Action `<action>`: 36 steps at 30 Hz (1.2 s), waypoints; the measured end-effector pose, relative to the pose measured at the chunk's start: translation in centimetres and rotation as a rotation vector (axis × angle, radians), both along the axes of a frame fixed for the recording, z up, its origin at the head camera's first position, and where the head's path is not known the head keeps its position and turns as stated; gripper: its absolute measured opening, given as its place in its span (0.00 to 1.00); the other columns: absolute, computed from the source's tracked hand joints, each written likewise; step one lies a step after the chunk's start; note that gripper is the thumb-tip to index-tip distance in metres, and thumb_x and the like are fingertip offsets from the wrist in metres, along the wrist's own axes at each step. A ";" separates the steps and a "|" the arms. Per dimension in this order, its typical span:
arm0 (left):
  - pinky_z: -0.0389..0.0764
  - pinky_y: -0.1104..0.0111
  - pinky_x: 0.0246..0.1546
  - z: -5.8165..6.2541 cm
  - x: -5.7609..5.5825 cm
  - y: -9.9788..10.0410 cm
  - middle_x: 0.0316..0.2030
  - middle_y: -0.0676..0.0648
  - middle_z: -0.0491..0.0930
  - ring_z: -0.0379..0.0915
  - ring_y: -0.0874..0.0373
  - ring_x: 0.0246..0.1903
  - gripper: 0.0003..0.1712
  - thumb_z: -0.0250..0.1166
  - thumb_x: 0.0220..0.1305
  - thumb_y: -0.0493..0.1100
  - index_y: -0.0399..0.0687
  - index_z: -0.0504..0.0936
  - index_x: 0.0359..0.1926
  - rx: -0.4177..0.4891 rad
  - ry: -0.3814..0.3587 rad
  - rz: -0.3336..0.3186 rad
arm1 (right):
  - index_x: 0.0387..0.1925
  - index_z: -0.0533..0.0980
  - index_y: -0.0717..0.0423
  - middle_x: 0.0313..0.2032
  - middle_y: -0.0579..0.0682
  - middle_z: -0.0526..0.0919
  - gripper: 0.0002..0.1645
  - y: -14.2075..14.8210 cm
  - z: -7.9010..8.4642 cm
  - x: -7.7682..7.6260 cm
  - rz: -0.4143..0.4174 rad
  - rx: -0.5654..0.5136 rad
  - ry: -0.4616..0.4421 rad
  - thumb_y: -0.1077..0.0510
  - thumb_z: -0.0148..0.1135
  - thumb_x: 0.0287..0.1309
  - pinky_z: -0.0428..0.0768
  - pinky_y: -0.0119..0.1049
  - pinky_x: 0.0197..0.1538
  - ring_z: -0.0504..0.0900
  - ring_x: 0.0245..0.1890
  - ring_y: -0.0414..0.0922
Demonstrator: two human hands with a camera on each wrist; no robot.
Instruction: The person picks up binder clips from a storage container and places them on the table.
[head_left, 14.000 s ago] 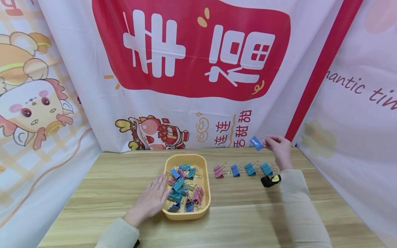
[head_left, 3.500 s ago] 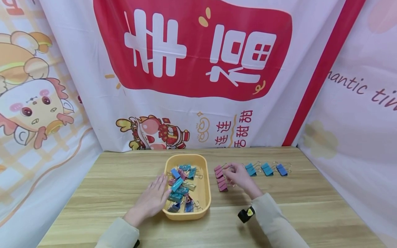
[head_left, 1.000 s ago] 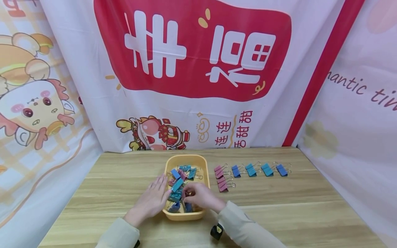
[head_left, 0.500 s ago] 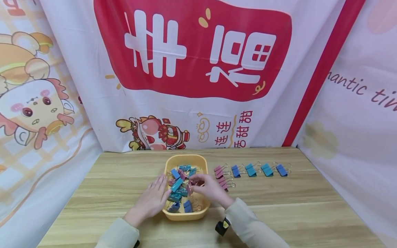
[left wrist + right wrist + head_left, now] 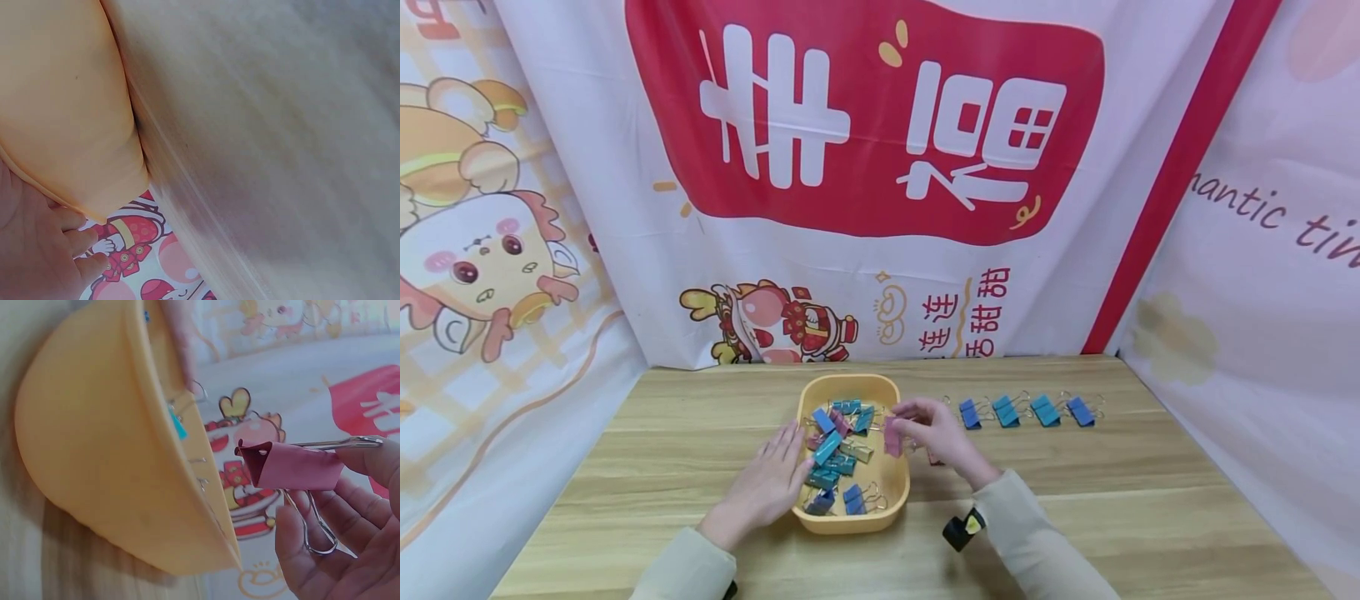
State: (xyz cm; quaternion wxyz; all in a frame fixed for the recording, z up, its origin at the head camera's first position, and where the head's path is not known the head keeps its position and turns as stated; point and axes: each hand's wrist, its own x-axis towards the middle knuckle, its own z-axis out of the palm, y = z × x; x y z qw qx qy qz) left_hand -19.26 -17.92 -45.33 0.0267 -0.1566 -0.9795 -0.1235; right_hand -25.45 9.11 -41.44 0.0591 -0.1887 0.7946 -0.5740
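A pink binder clip (image 5: pixel 300 466) is pinched between the thumb and fingers of my right hand (image 5: pixel 942 433), just over the right rim of the yellow bin (image 5: pixel 901 492). Its silver wire handles stick out to both sides in the right wrist view. My left hand (image 5: pixel 765 475) rests with straight fingers against the bin's left rim; in the left wrist view its fingers (image 5: pixel 81 240) lie along the bin's outer wall. Inside the bin lie several teal, blue, pink and yellowish clips, among them a blue clip (image 5: pixel 854 500) near the front and a yellowish clip (image 5: pixel 857 451).
Right of the bin, a row on the wooden table (image 5: pixel 1075 500) holds a blue clip (image 5: pixel 970 414), a teal clip (image 5: pixel 1006 412), another teal clip (image 5: pixel 1046 411) and a blue clip (image 5: pixel 1082 411). Pink clips at its left end are mostly hidden behind my right hand. A printed curtain (image 5: pixel 865 300) stands behind.
My right hand has lifted the pink binder clip from the bin's front part and carried it right, over the rim. Earlier, two pink clips stood in a column at left. My left hand stays put.
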 end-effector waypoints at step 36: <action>0.48 0.51 0.64 0.2 0.1 0.1 0.69 0.35 0.43 0.38 0.42 0.67 0.34 0.39 0.73 0.52 0.32 0.50 0.68 0.028 -0.017 0.010 | 0.43 0.74 0.66 0.34 0.53 0.80 0.20 10.0 -3.0 -3.5 -0.243 0.059 -0.167 0.54 0.64 0.55 0.79 0.38 0.36 0.77 0.31 0.44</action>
